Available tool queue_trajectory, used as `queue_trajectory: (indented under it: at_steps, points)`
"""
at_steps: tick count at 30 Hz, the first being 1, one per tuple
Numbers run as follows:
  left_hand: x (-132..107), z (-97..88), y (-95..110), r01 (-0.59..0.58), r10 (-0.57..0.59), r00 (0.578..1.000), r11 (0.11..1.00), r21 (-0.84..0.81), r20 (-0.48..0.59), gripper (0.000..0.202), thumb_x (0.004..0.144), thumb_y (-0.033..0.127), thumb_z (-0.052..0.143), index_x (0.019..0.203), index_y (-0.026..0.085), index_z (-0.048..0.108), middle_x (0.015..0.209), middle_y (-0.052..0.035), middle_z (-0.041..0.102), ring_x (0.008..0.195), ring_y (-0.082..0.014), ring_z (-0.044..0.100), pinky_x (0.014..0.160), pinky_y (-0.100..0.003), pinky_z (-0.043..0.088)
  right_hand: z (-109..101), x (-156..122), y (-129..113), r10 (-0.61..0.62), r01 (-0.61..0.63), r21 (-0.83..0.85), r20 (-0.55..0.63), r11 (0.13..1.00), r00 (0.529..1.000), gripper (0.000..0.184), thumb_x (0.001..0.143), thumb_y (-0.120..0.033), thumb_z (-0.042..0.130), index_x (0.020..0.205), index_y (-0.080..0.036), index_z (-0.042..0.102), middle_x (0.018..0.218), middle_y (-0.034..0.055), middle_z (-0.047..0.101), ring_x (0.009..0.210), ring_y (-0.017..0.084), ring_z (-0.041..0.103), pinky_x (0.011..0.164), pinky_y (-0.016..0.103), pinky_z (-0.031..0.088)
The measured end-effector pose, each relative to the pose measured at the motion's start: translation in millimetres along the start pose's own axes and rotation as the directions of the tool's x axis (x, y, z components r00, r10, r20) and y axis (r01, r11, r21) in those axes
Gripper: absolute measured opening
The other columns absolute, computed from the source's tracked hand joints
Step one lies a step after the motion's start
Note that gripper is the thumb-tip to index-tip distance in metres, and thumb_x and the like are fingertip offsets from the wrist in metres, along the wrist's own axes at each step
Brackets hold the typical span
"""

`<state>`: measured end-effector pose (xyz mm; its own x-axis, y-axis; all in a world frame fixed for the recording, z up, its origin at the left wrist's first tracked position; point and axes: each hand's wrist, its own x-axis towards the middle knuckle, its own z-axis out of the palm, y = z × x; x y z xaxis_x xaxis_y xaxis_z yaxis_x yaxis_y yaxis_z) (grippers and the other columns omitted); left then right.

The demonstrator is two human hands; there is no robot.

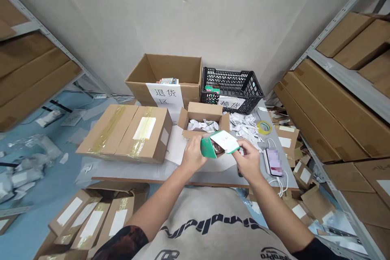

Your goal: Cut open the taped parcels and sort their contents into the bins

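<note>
bench (117, 169) carries open carton (204, 108) of crumpled papers (202, 124). left hand (194, 155) grips green-white box (208, 148) above bench, just in front of carton; right hand (248, 158) pinches its white flap (224, 141). so far: box looks opened, dark item (217, 148) inside, not taken out.

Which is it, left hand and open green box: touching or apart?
Touching: head view shows the left hand gripping the open green box by one end.

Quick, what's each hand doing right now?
Left hand: closed, holding the green box.
Right hand: closed, fingers at the edge of its white flap.
</note>
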<state>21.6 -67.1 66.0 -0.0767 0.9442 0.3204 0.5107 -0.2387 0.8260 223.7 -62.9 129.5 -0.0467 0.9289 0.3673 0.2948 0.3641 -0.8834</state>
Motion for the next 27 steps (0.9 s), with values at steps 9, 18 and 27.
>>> queue_trajectory:
  at_steps: [9,18,27]
  points:
    - [-18.3,-2.2,-21.5,-0.198,0.198,0.980,0.980,0.011,0.032,0.026,0.084,0.020,0.057,0.108,0.025,0.063,0.126,-0.0128,0.062,0.131,-0.0308,0.049,0.115,-0.060,0.027,-9.8,-7.1,-28.6,-0.228,0.253,-0.096,0.213,0.963,0.950,0.016,0.085,-0.019,0.063,0.095,-0.028,0.071,0.096,0.0061,0.069,0.090,0.023,0.065,0.081,0.041,0.052]
    - [-16.1,-6.7,-26.6,-0.284,0.283,0.959,0.943,0.174,0.030,0.029,0.084,0.016,0.055,0.110,0.025,0.064,0.124,-0.0128,0.062,0.130,-0.0305,0.050,0.114,-0.058,0.030,-8.4,-17.6,-5.4,-0.311,0.415,-0.335,0.322,0.846,0.894,0.040,0.077,-0.023,0.071,0.116,-0.026,0.062,0.106,0.0098,0.066,0.103,0.030,0.060,0.090,0.048,0.048]
    - [-13.2,1.4,-35.6,-0.468,0.527,0.849,0.723,0.508,0.031,0.049,0.077,0.003,0.045,0.123,0.017,0.056,0.118,-0.0162,0.063,0.123,-0.0302,0.055,0.102,-0.053,0.046,4.3,-3.9,22.6,-0.048,0.287,-0.533,0.416,0.796,0.908,0.039,0.074,-0.033,0.071,0.112,-0.024,0.064,0.117,0.0116,0.066,0.113,0.036,0.056,0.096,0.052,0.045]
